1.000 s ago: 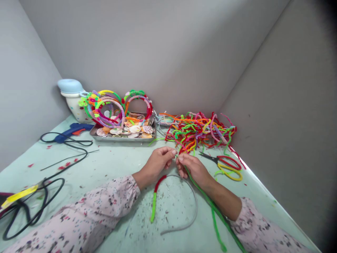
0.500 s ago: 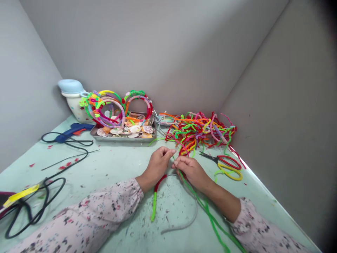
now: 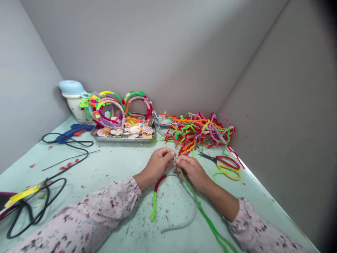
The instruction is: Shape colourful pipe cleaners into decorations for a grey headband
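Green pipe cleaners (image 3: 201, 209) run from my right hand (image 3: 192, 171) down toward the table's front edge. My right fingers are closed on them near their upper end. My left hand (image 3: 159, 163) pinches the tip of the green strand, close against the right fingertips; the exact spot is mostly hidden by the fingers. Under both hands lies a thin grey headband (image 3: 185, 224), curved on the table. One end of it is wrapped in red, then bright green (image 3: 153, 207). Part of its arc passes behind the right hand.
A metal tray (image 3: 123, 139) holds shells and colourful wrapped headbands (image 3: 110, 112). Loose pipe cleaners (image 3: 200, 130) are heaped right of it, with scissors (image 3: 223, 165) in front. To the left are a blue glue gun (image 3: 73, 132), black cable (image 3: 85, 154) and a lidded cup (image 3: 75, 102).
The hands stay nearly in place, fingertips shifting slightly together. The hanging green strands have drawn closer to each other and swung a little. The headband has not moved.
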### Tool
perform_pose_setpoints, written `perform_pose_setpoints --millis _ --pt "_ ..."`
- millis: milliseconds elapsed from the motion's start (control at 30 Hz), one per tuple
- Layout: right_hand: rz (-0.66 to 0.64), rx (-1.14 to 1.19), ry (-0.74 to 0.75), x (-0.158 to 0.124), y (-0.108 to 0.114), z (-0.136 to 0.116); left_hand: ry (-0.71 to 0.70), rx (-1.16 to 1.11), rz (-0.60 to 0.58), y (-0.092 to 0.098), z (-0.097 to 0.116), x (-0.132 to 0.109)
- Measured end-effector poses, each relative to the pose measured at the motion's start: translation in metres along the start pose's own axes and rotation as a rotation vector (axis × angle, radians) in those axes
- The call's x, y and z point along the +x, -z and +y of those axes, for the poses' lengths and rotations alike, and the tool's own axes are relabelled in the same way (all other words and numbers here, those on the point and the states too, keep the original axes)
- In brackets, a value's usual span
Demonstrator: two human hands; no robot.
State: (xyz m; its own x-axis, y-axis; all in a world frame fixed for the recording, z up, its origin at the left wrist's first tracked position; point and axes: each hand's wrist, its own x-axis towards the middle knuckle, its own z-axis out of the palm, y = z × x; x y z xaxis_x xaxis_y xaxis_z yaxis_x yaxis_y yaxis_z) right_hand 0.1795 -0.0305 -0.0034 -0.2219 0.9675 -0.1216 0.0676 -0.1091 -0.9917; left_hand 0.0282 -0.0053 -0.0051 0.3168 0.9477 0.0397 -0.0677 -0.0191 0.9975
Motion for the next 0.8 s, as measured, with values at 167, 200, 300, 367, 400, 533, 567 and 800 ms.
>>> perform_pose_setpoints --millis 167,200,300,367,400,533,567,800 --pt "-0.028 0.036 -0.008 0.0013 0.0014 -0.0005 0.016 0.003 0.033 -0.0018 -0.0014 -0.0005" --pt "-0.028 0.052 -0.005 0.0017 0.0019 0.0000 0.021 -0.003 0.039 -0.0019 -0.0013 0.0000" --pt "-0.025 0.084 0.005 0.0021 0.0035 0.0020 0.031 -0.076 0.130 -0.0008 -0.0012 0.0033" --pt "-0.019 0.098 0.005 0.0019 0.0041 0.0030 0.031 -0.152 0.215 0.0011 -0.0020 0.0061" --pt "-0.015 0.104 0.004 0.0019 0.0043 0.0032 0.027 -0.166 0.213 0.0020 -0.0025 0.0073" --pt "-0.003 0.132 0.012 0.0030 0.0048 0.0039 0.027 -0.105 0.140 0.0039 -0.0029 0.0078" --pt "-0.003 0.139 0.016 0.0034 0.0050 0.0041 0.030 -0.085 0.123 0.0037 -0.0022 0.0070" --pt "-0.017 0.130 0.010 0.0043 0.0051 0.0054 0.003 0.056 0.055 0.0010 0.0042 0.0012"
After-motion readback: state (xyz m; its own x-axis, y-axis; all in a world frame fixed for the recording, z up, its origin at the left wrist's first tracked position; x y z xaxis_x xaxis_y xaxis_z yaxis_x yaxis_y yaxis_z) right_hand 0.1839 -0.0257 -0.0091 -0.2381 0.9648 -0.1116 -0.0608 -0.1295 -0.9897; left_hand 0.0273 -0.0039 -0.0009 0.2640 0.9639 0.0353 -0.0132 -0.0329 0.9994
